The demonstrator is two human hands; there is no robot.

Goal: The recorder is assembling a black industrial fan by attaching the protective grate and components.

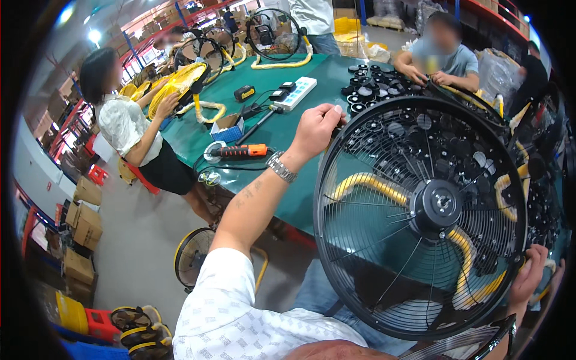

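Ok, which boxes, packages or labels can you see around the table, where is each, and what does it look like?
Small box: on the green table, open top, blue and white card.
Brown cartons: stacked on the floor at far left, plain cardboard.
Clear bags: far right behind the table, bulging plastic.

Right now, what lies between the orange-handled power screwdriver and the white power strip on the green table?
In the head view, a small open cardboard box and black cables lie between screwdriver and power strip.

Fan guard: round black wire-metal grille point(420, 216), glossy paint, smooth plastic hub
Stand: yellow tubular metal frame point(372, 183), glossy
Table: matt green worktop point(312, 69), smooth
Wrist, ten o'clock of grille: shiny steel link watch point(281, 167)
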